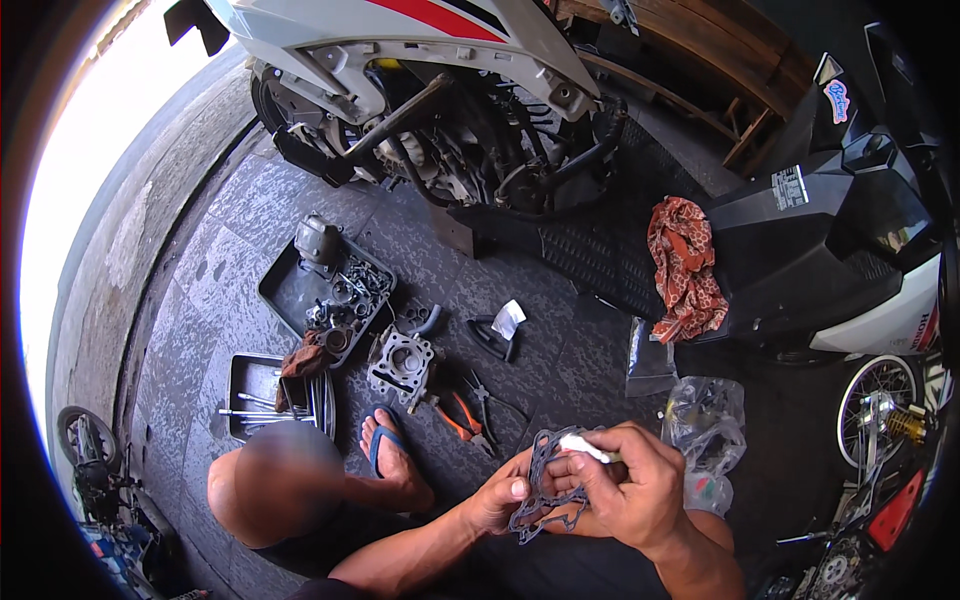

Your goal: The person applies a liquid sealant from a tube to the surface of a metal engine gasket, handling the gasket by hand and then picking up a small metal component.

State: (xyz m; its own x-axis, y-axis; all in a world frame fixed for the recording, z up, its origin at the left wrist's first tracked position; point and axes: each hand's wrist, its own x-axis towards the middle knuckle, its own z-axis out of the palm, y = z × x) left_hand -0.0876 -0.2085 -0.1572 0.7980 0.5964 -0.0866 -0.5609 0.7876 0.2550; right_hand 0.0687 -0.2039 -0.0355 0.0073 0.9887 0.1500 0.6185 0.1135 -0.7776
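A thin dark grey gasket (541, 462) with a looping outline is pinched in my left hand (493, 502), thumb on top, above my lap. My right hand (640, 488) is closed around a small white object (584, 447), held against the gasket's upper right edge; I cannot tell whether it is a tube or a wad of cloth. Ahead on the floor sits a metal engine cylinder block (402, 366) with a round bore. Orange-handled pliers (464, 418) and dark-handled pliers (492, 408) lie between the block and my hands.
A partly stripped scooter (480, 150) stands ahead. Left lie a tray (280, 293) of bolts and engine parts and a tray (240, 385) of long tools. A black hose (492, 338), an orange patterned cloth (686, 265) and clear plastic bags (705, 425) lie farther right.
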